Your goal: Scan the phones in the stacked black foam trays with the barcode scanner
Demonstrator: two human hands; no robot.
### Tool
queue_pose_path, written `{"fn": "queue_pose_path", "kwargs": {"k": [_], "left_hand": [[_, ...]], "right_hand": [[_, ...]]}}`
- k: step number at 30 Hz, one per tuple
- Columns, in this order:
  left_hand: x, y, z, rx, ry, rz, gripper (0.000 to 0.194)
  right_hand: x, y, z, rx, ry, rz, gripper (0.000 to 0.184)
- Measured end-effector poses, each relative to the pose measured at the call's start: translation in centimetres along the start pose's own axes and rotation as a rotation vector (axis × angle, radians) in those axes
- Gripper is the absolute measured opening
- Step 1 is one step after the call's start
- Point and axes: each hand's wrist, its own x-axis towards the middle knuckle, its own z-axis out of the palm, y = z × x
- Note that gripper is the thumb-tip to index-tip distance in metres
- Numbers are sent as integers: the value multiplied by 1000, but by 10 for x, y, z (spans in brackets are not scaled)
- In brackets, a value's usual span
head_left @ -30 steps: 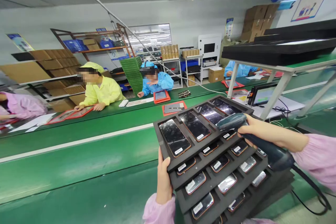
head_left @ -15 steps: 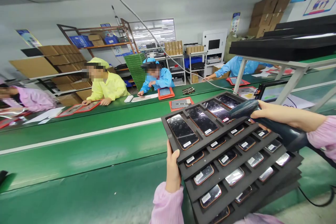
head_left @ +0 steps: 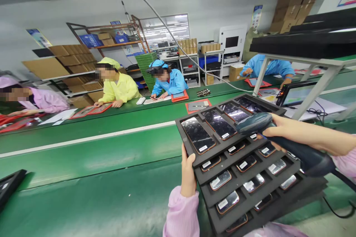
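My left hand (head_left: 189, 173) grips the left edge of the top black foam tray (head_left: 218, 150), thumb on the rim. This tray tops a staggered stack of similar trays. Several dark-screened phones with white labels lie in its slots, among them a leftmost phone (head_left: 198, 135) and a second phone (head_left: 219, 123). My right hand (head_left: 276, 127) is wrapped around a dark barcode scanner (head_left: 315, 160) with a cable. The scanner's head hangs over the tray, pointing left near the second and third phones and covering part of the latter. Labelled phone ends show in the lower trays.
A green conveyor belt (head_left: 111, 155) crosses in front of me, with a dark tray (head_left: 11, 187) at its left. Several co-workers sit along the far side with red mats. A monitor (head_left: 297, 96) stands at right beneath a white-legged shelf (head_left: 308, 53) holding black trays.
The scanner has moved left and nearer to me over the top tray. My view has turned left, bringing more of the dark tray on the belt into sight. My left hand keeps its grip.
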Motion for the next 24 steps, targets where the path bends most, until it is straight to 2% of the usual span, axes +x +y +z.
{"fn": "queue_pose_path", "kwargs": {"k": [3, 5, 8, 13, 17, 21, 24], "left_hand": [[0, -1, 0, 17, -11, 26, 91], [1, -2, -1, 33, -23, 43, 84], [2, -3, -2, 41, -41, 53, 78], [4, -6, -3, 24, -70, 58, 81], [-1, -1, 1, 0, -61, 36, 83], [-6, 5, 6, 1, -59, 11, 86], [-7, 6, 7, -11, -58, 17, 87]], "right_hand": [[1, -4, 18, -40, 3, 98, 31], [4, -5, 24, -36, 6, 100, 27], [6, -5, 27, -13, 17, 77, 24], [0, -8, 28, -49, 45, 112, 19], [-9, -6, 35, 32, -9, 58, 25], [-16, -11, 60, 83, -151, 98, 24], [-20, -21, 83, 103, -152, 83, 24]]}}
